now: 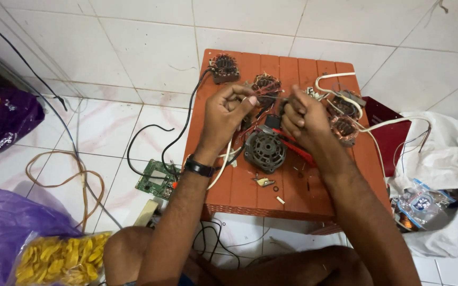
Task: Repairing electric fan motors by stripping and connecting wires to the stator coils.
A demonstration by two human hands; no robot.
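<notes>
My left hand (228,114) and my right hand (302,121) are raised together over a small orange plastic table (250,185). Both pinch thin wires stretched between them; the left also grips a white cable (222,164) that hangs down past my wrist, which wears a black watch. Below my hands lies a round grey motor housing (265,152) beside red-handled pliers (300,150). Copper-wound motor stators (224,67) sit at the table's far edge, another stator (266,83) is just behind my fingers, and a shiny coil (344,128) lies to the right.
A green circuit board (157,180) and black cable (149,137) lie on the white tiled floor left of the table. Purple bags (1,119), a packet of yellow chips (54,259), a tan cord (64,175), and a white bag of parts (441,175) surround it.
</notes>
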